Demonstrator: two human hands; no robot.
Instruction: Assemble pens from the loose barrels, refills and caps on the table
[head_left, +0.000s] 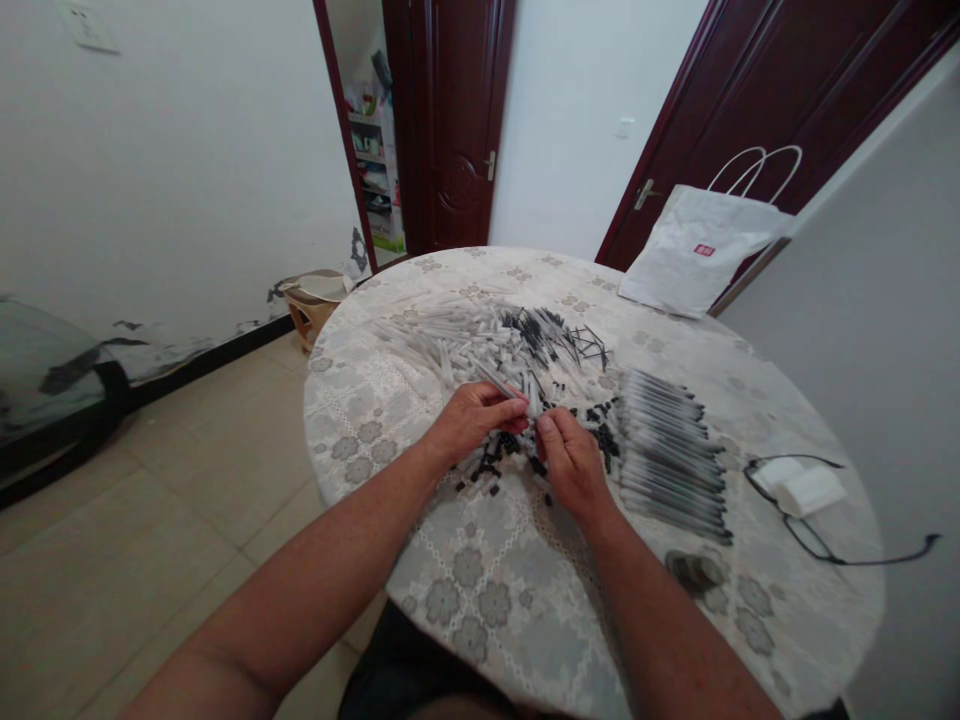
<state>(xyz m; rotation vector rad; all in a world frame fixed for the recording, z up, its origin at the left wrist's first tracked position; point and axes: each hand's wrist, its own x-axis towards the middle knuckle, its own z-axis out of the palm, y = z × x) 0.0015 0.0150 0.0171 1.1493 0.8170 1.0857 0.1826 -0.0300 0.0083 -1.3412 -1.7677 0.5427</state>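
Observation:
My left hand [484,418] is closed on a slim pale pen barrel [491,375], which slants up and left from the fingertips. Close beside it, my right hand [570,455] is pinched shut near the barrel's lower end; what its fingertips hold is too small to make out. Under and around both hands lie small black pen plugs [606,440]. Beyond them spreads a loose heap of whitish pen barrels and caps [427,330], with dark pen refills [555,335] at its right. To the right of my right hand, pens [671,455] lie side by side in a row.
Black-framed glasses [817,545] and a white folded tissue pack [810,492] lie at the right of the round, cloth-covered table [465,560]. A small dark object [694,572] sits by my right forearm. A white paper bag [697,250] stands at the back right edge.

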